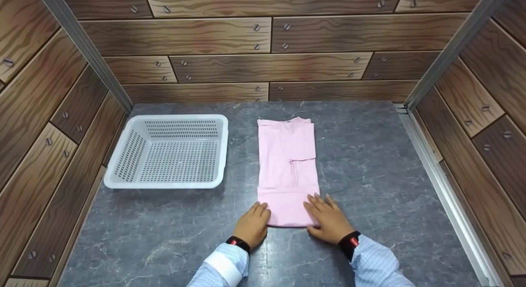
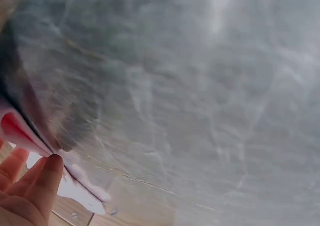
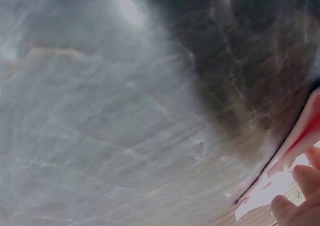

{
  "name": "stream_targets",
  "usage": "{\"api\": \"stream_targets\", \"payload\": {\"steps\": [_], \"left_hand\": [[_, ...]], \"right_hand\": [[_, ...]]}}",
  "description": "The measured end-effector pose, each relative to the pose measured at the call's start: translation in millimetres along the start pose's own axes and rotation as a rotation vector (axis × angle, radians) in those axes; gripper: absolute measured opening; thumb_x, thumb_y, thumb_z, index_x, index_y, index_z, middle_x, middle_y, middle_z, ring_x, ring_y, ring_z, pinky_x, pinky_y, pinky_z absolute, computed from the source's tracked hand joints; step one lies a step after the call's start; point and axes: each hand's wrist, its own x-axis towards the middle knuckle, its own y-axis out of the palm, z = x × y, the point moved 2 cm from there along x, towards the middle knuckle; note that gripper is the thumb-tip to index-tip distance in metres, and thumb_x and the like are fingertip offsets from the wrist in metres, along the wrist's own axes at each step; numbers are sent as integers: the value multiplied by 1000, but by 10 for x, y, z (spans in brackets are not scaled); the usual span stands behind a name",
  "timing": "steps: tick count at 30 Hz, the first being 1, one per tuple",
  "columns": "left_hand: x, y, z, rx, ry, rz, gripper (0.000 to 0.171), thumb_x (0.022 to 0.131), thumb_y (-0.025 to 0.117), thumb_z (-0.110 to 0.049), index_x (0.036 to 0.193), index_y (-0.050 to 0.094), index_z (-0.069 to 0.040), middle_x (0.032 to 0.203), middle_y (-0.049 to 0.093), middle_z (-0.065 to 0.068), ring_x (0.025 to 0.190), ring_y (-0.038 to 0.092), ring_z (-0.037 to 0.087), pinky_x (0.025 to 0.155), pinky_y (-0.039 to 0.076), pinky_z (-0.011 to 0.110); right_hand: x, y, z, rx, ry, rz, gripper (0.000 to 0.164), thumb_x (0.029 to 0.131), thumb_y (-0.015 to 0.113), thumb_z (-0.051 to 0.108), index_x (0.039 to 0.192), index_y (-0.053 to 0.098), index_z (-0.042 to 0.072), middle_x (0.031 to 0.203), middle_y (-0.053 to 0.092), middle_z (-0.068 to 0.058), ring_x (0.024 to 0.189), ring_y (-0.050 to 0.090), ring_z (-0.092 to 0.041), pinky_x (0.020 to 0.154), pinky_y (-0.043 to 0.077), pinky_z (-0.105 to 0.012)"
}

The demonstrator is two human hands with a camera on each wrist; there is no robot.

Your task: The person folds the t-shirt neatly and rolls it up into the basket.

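A pink shirt [image 1: 283,147], folded into a long narrow rectangle, lies flat on the grey marbled table [image 1: 172,237]. Its near end is doubled over into a band. At the near left corner, my left hand [image 1: 252,223] touches the shirt's edge with extended fingers. My right hand [image 1: 328,219] rests on the near right corner, its fingers spread over the cloth and the thumb by the near edge. In the left wrist view, fingertips [image 2: 50,173] meet the layered edge of the cloth. Fingers [image 3: 305,178] also lie against the shirt in the right wrist view.
A white perforated plastic basket [image 1: 222,155] stands at the back left of the table, with nothing in it. Wood-patterned panels [image 1: 222,36] wall in the back and both sides. A metal rail [image 1: 444,196] runs along the right edge.
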Motion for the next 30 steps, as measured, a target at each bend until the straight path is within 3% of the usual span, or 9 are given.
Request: {"api": "stream_targets", "payload": {"steps": [4, 10, 15, 22, 30], "left_hand": [[-2, 55, -21, 74, -9, -38, 24, 81, 67, -12, 103, 61, -11, 117, 65, 6, 113, 64, 27, 87, 57, 35], [22, 70, -51, 154, 21, -207, 12, 80, 63, -13, 92, 61, -12, 104, 68, 4, 100, 68, 26, 79, 58, 34], [41, 12, -57, 184, 80, -312, 7, 83, 55, -14, 87, 61, -13, 95, 68, 2, 90, 70, 24, 73, 58, 32], [72, -35, 7, 150, 74, -377, 6, 85, 57, -12, 87, 63, -15, 90, 71, -3, 86, 72, 18, 75, 58, 26], [35, -78, 112, 37, 69, -417, 13, 79, 73, -12, 89, 66, -15, 87, 74, -3, 82, 72, 15, 78, 58, 25]], "right_hand": [[16, 45, 30, -23, -8, 11, 72, 72, 78, 29, 136, 56, 6, 142, 55, -19, 132, 50, -38, 113, 30, -58], [86, 127, 168, -81, -71, -59, 70, 68, 79, 31, 131, 60, 8, 134, 60, -18, 124, 57, -36, 109, 36, -57], [135, 151, 266, -140, -68, -85, 65, 67, 77, 27, 128, 61, 9, 129, 63, -17, 118, 59, -36, 103, 41, -58], [110, 138, 197, -191, -30, -145, 60, 65, 76, 8, 123, 64, 7, 123, 66, -14, 110, 63, -35, 94, 48, -53], [-32, -8, -8, -164, -34, -232, 51, 65, 82, 7, 115, 70, 7, 111, 73, -10, 101, 69, -29, 92, 51, -47]]}}
